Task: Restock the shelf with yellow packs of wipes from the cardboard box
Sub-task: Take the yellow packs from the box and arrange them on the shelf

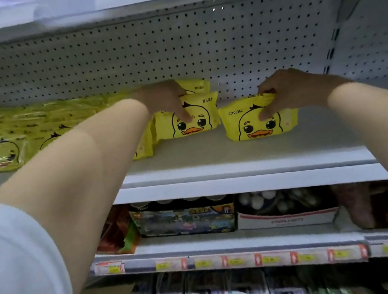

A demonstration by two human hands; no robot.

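Handling and label notes

Your right hand [298, 89] pinches the top edge of the right duck pack [260, 121], thumb on its face. Your left hand [162, 99] curls over the neighbouring pack [191, 121], one finger pressing its front. Both stand on the white shelf [214, 155]. They look soft, light and slick, so hold the top seam. "CKaK" is readable; other print isn't.

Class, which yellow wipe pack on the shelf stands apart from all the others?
The rightmost pack, pinched by the right hand: bare shelf flanks it, while the left hand holds the end pack of the crowded row.
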